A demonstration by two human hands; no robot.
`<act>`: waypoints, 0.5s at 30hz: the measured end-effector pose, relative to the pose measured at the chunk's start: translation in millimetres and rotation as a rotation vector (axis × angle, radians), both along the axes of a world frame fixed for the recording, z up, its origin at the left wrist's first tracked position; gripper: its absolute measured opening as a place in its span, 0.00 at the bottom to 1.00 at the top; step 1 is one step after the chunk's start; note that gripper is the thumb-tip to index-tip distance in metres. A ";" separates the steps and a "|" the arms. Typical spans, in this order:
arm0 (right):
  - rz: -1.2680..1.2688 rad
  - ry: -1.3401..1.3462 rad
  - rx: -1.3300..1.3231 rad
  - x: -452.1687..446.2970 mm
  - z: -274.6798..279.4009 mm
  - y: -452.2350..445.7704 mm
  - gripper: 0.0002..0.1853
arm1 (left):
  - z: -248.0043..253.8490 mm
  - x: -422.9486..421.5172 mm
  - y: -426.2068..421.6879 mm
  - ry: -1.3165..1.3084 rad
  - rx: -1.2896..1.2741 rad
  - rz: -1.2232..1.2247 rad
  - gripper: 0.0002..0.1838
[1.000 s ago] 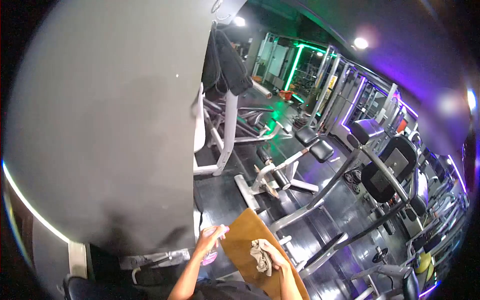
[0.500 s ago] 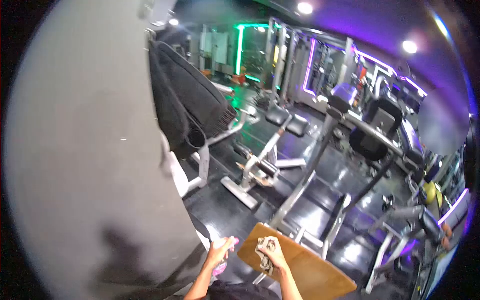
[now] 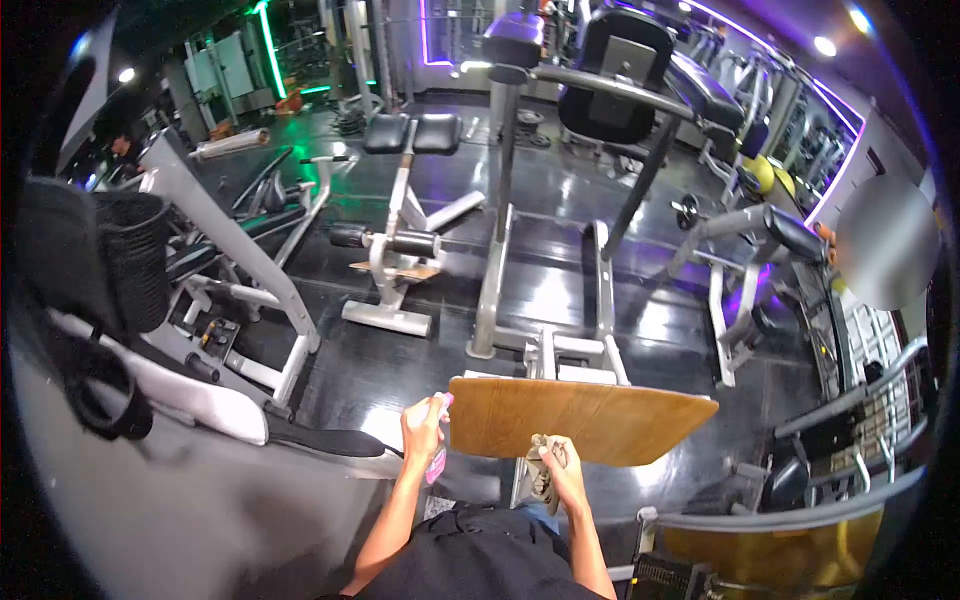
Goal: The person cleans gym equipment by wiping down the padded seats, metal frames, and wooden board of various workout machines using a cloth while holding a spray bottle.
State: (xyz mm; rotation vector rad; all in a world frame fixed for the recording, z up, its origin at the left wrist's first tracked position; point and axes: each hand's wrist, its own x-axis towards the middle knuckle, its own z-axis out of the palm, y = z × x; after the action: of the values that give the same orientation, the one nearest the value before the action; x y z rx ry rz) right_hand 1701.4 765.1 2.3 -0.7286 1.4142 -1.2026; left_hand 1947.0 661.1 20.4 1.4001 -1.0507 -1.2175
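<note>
Head view: hands (image 3: 421, 430) (image 3: 567, 474) tight around a pink-tinted bottle (image 3: 436, 467), left, and a crumpled, greyish-beige cloth (image 3: 541, 474), right.

The left hand (image 3: 422, 430) covers the middle of the bottle (image 3: 437, 466), so only pink parts show above and below its grip. The right hand (image 3: 565, 470) hides the three-o'clock side of the cloth (image 3: 541, 475), which itself covers a little of the board's (image 3: 580, 412) six-o'clock edge. At six o'clock the shirt (image 3: 480, 560) is cut off by the bottom edge. At nine, black padding (image 3: 135, 262) fades into the dark rim. Near ten, a person (image 3: 125, 155) is too small and dim to read. At three, a grey blur (image 3: 885, 243) blanks what lies behind; far machines (image 3: 795, 125) toward two are too small to tell apart.
</note>
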 end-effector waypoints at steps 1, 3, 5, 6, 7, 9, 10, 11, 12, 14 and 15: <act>-0.017 0.037 -0.025 1.8 -0.9 2.4 0.13 | -2.6 -1.0 -1.8 -0.052 0.007 0.005 0.21; -0.054 0.118 -0.058 7.1 5.5 1.4 0.12 | -8.5 -2.6 -5.5 -0.103 0.019 -0.004 0.21; -0.093 0.180 -0.089 16.5 9.7 -3.0 0.12 | -15.7 -0.4 -6.3 -0.099 0.031 0.037 0.20; -0.118 0.242 -0.132 19.1 10.2 -4.1 0.13 | -16.6 1.6 -6.7 -0.099 0.036 0.030 0.20; -0.149 0.369 -0.182 20.6 -0.9 -8.4 0.13 | -17.2 4.3 -7.1 -0.089 0.025 0.014 0.20; -0.162 0.524 -0.268 27.9 1.3 -13.7 0.13 | -17.4 7.6 -7.5 -0.075 0.015 -0.001 0.20; -0.172 0.677 -0.357 33.9 8.7 -18.4 0.12 | -16.3 9.0 -6.0 -0.025 0.000 0.008 0.20; -0.178 0.712 -0.401 39.8 17.6 -23.8 0.12 | -13.5 10.2 -4.2 0.025 -0.014 0.019 0.20; -0.174 0.713 -0.399 44.1 20.0 -30.1 0.12 | -10.5 12.1 -2.3 0.026 -0.010 0.022 0.20; -0.180 0.772 -0.473 52.6 23.3 -40.7 0.13 | -3.6 18.1 3.3 0.101 0.009 0.001 0.21; -0.172 0.810 -0.528 56.2 25.7 -47.8 0.14 | -3.2 22.0 7.0 0.101 0.013 0.009 0.21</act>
State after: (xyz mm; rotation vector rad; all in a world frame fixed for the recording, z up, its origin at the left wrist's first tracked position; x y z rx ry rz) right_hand 1757.6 717.3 28.0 -1.6178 1.8434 -1.5221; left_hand 1969.0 668.1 17.2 1.3376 -0.9674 -1.2768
